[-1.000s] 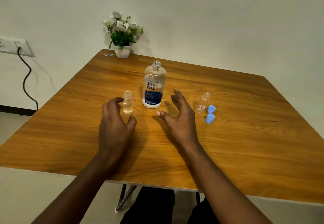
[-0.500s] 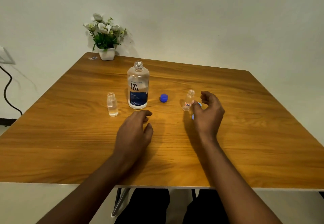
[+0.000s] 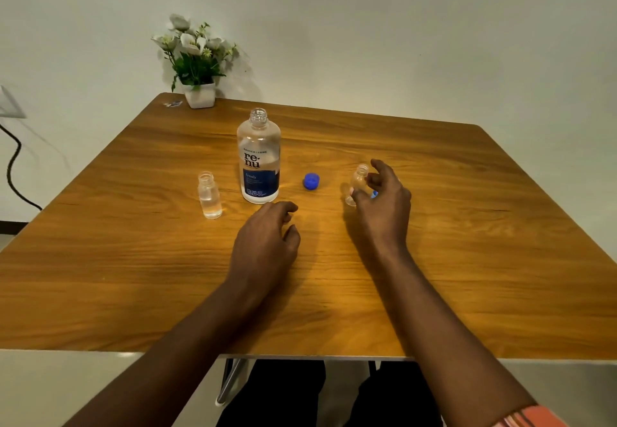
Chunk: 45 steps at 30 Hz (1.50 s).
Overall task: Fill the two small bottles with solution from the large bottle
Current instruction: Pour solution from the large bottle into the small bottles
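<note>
The wooden table (image 3: 467, 259) fills most of the view, set against a pale wall. Two bare forearms reach over its near edge. The left hand (image 3: 265, 243) lies on the wood just near of the large bottle, its fingers loosely curled and holding nothing. The right hand (image 3: 384, 206) is further right and closes on the right small bottle (image 3: 358, 181): the thumb lies against its lower body and a curled finger meets its shoulder, with the index finger raised above the neck.

The large bottle (image 3: 258, 159) stands upright near the table's middle, uncapped, clear, with a white and dark blue label. At the far left corner stands a white pot of flowers (image 3: 197, 59), with a small scrap (image 3: 173, 103) just left of it.

The left small bottle (image 3: 209, 196) stands upright and open just left of the large bottle, with clear liquid inside. The right one is open too; its contents are hard to make out.

A dark blue cap (image 3: 311, 181) lies between the large bottle and the right hand. A bit of light blue (image 3: 374, 194) peeks from behind the right fingers.
</note>
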Each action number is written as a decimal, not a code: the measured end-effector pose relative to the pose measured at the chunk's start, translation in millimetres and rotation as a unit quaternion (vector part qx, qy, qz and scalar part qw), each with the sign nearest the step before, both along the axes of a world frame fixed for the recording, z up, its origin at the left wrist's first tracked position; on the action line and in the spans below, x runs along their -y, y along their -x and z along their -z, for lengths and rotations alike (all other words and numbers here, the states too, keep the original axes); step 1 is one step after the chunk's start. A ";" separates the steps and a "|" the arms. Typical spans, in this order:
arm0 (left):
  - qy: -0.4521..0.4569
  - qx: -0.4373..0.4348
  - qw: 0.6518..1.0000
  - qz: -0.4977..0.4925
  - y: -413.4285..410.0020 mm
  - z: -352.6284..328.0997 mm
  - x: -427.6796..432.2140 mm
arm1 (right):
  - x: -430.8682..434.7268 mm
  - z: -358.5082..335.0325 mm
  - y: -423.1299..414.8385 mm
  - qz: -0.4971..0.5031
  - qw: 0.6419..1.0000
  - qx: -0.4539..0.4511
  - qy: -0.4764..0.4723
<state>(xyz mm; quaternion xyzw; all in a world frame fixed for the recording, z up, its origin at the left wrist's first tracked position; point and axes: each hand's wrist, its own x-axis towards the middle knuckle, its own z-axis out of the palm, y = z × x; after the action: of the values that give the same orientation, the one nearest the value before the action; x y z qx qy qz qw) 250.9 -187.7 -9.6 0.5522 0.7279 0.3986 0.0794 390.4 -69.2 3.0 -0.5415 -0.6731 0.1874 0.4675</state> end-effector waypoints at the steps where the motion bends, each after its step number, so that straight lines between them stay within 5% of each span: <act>1: 0.000 0.001 1.000 0.001 0.0 -0.2 0.3 | 1.1 -0.4 0.4 -0.002 1.000 0.002 -0.001; 28: -0.079 0.053 0.993 -0.070 42.8 4.0 37.7 | 81.0 -8.3 76.7 -0.294 0.954 -0.005 0.061; 36: -0.101 0.082 0.988 -0.083 54.3 8.3 43.7 | 64.3 -6.5 78.6 -0.189 0.977 -0.092 -0.024; 45: -0.108 0.078 0.988 -0.083 51.9 7.6 44.9 | 25.8 -6.6 99.0 -0.215 0.975 -0.016 0.058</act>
<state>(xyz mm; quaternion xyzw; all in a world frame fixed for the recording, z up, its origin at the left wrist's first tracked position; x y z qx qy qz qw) 198.9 -232.6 -17.2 0.4626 0.7154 0.5219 0.0426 291.4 -95.0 9.6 -0.4071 -0.7543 0.3308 0.3949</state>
